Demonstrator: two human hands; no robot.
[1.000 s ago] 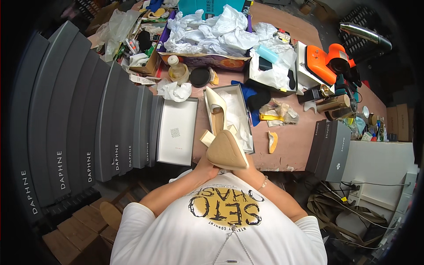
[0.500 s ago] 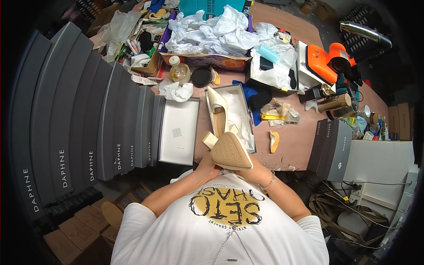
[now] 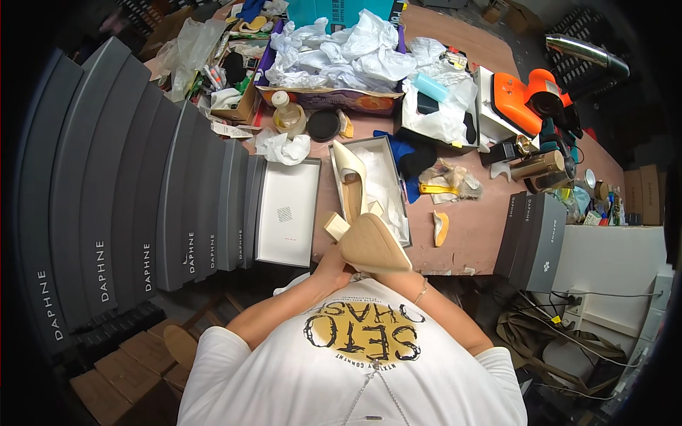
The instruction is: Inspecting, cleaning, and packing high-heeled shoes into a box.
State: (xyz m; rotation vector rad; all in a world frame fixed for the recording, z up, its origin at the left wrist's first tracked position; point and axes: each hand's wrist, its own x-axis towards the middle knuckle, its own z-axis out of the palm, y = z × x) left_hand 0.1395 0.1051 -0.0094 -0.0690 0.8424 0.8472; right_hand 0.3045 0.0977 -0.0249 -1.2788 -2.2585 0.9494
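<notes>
A cream block-heeled shoe is held up in front of my shirt, its tan sole facing up and its heel pointing left. My left hand is closed on it from the left, below the heel. From the right, my right hand grips the toe side from underneath. The shoe's body hides most of the fingers of both hands. The matching cream shoe lies just beyond, toe away from me, in a grey box lined with white tissue.
A shallow white-lined box lid lies left of the shoe box. Tall stacks of grey shoe boxes line the left. Further back are a glass bottle and a carton of crumpled tissue. A yellow-handled brush lies to the right.
The held shoe has tilted slightly, its toe swinging a little right and its sole looking smoother. My right wrist has turned and shifted slightly left. The shoe in the box stays put.
</notes>
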